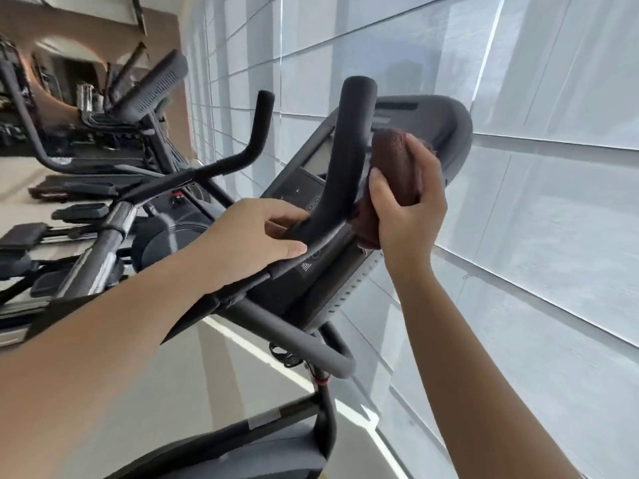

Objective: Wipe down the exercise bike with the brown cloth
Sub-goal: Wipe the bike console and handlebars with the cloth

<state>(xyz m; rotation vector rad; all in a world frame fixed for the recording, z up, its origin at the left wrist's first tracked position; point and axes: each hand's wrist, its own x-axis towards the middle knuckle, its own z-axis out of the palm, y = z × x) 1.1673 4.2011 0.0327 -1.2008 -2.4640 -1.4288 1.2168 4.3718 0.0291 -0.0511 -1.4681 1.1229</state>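
The right hand grips the brown cloth, fingers and thumb curled round it so that it is bunched into a thick wad. The cloth is a dark reddish brown with a soft, towel-like nap. Its top bulges above the thumb, and a lower fold shows under the fingers. The wad sits between the handlebar horn and the rounded grey console. The hand covers the contact, so I cannot tell which surface the cloth presses on.

The left hand clasps the same bar at its bend. The fingers wrap behind it and the thumb lies along the front. The exercise bike is matte black and grey. A second horn stands to the left, and a looped lower bar runs beneath the console.

The console screen is partly hidden behind the horn, and its small buttons are too blurred to read. A grey padded shape is cut off by the bottom edge.

Further gym machines line up on the left, blurred. Pale window blinds fill the right side, above a light floor.
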